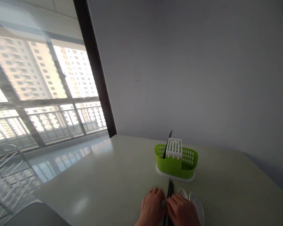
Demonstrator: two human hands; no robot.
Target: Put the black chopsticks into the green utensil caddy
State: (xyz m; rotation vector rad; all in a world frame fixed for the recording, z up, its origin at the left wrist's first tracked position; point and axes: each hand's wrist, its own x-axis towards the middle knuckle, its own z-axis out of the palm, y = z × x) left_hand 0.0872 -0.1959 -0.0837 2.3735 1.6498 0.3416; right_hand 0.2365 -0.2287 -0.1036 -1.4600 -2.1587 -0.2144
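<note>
Several black chopsticks (171, 187) lie together on the table, pointing toward a green utensil caddy (171, 166) with a white base. My left hand (152, 203) is closed at their left side, fingers curled against them. From the right, my right hand (182, 209) pinches the same bunch, its fingertips close to the left hand's. Both palms and part of the chopsticks are hidden. White spoons (199, 209) rest just beyond and beside my right hand. In the caddy's left part stand dark chopsticks (167, 145), next to a white slotted rack (174, 147) across its middle.
The pale table (103, 182) runs back to a grey wall (191, 78) with a switch plate (137, 76). A glass door with a dark frame (96, 62) is at left. A metal wire rack (11, 175) and a grey chair back (35, 215) stand at lower left.
</note>
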